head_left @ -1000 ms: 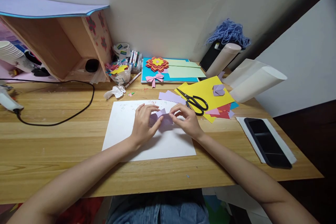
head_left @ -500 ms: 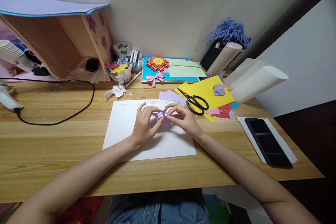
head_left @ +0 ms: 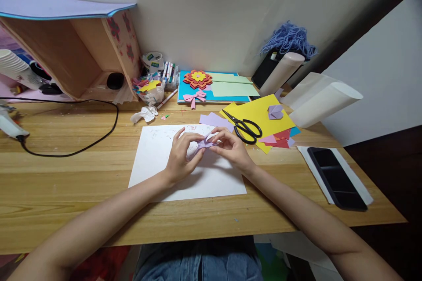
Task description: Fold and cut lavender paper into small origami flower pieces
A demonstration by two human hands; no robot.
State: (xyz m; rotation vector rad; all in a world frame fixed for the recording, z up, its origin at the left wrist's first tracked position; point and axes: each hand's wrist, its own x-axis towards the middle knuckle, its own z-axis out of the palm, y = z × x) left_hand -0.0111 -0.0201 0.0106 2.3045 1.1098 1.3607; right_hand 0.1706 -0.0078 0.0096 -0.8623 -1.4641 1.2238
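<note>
A small piece of folded purple paper (head_left: 205,143) is held between my two hands, over a white sheet of paper (head_left: 148,167) on the wooden table. My left hand (head_left: 183,156) pinches its left side with thumb and fingers. On the right side, my right hand (head_left: 231,147) grips the paper between thumb and fingertips. The fingers partly cover the folds, so its full shape is hidden. Just beyond my hands lies a purple paper strip (head_left: 216,120). Black-handled scissors (head_left: 247,129) rest right of it, partly on yellow paper (head_left: 260,114).
A folded purple piece (head_left: 275,112) sits on the yellow paper. Behind are a layered paper flower (head_left: 198,79) and a pink paper bow (head_left: 194,98). A phone (head_left: 336,178) lies right, a black cable (head_left: 72,155) left. Rolled white paper (head_left: 326,103) stands back right.
The purple paper has shifted slightly in my fingers, and its folds now stand more spread out on the right side. My right fingers have moved a little; the left hand stays nearly still.
</note>
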